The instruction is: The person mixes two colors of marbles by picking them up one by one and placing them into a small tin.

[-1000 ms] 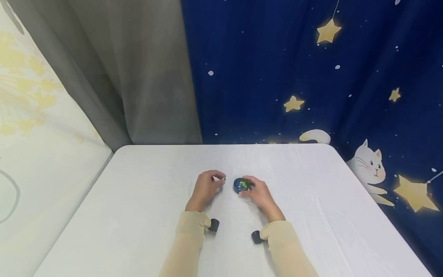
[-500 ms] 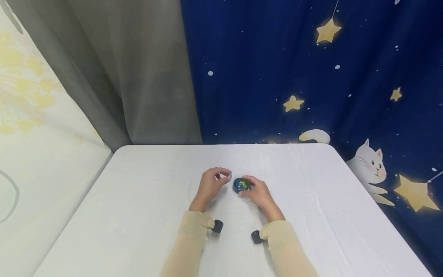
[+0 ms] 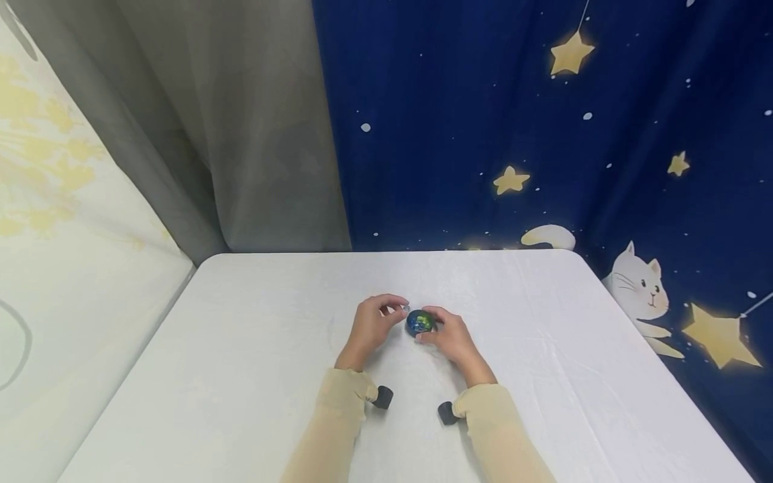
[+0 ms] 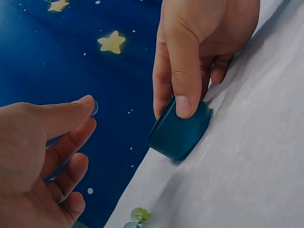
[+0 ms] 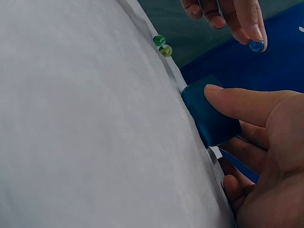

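Note:
My left hand (image 3: pixel 370 327) pinches a small clear-blue glass marble (image 5: pixel 257 46) between thumb and index finger, up off the table. In the head view it sits just left of a small round teal tin (image 3: pixel 419 323), near its rim. My right hand (image 3: pixel 451 337) grips this tin by its sides, thumb on the near wall, as the left wrist view also shows. From above, the tin's face shows blue, green and white patches; I cannot tell whether these are a print or contents. A green marble (image 5: pixel 159 40) and a yellow-green marble (image 5: pixel 165 51) lie on the table beyond the tin.
A white cloth covers the table (image 3: pixel 241 376), with its far edge along a grey curtain (image 3: pixel 272 134) and a dark blue star-patterned curtain (image 3: pixel 435 121). A black wrist camera (image 3: pixel 383 397) juts from the left sleeve, another black camera (image 3: pixel 447 413) from the right.
My left hand has moved right with the marble, from a gap away to close beside the tin's rim. The right hand and the tin have stayed in place.

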Demonstrator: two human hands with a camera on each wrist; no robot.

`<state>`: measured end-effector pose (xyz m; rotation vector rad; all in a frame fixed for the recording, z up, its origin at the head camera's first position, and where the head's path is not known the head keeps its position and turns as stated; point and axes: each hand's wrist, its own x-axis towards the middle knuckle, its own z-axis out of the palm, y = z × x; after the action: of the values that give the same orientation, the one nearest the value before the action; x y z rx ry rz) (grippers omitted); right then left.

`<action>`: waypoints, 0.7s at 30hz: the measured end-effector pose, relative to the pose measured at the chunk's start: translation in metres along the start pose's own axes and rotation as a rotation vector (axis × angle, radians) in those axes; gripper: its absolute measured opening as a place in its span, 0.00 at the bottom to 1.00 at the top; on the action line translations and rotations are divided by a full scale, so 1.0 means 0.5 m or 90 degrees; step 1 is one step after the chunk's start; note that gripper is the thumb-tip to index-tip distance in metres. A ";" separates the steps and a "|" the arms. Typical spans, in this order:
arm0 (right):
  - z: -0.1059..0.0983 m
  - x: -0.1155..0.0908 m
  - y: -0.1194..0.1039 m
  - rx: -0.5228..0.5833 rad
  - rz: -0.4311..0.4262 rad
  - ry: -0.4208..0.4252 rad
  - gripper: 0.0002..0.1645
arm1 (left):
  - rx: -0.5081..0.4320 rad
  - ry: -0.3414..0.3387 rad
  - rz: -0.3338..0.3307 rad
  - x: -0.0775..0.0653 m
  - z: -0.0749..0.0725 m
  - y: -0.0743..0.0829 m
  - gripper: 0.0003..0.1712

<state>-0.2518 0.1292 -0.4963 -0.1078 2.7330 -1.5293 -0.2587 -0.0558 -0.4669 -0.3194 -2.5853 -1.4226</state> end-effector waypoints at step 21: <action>0.004 -0.002 0.002 -0.012 -0.016 0.008 0.36 | -0.024 0.013 0.007 -0.005 0.012 0.004 0.09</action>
<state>-0.2507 0.1279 -0.4981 -0.1350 2.7670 -1.5148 -0.2559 -0.0501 -0.4691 -0.3229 -2.5392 -1.4644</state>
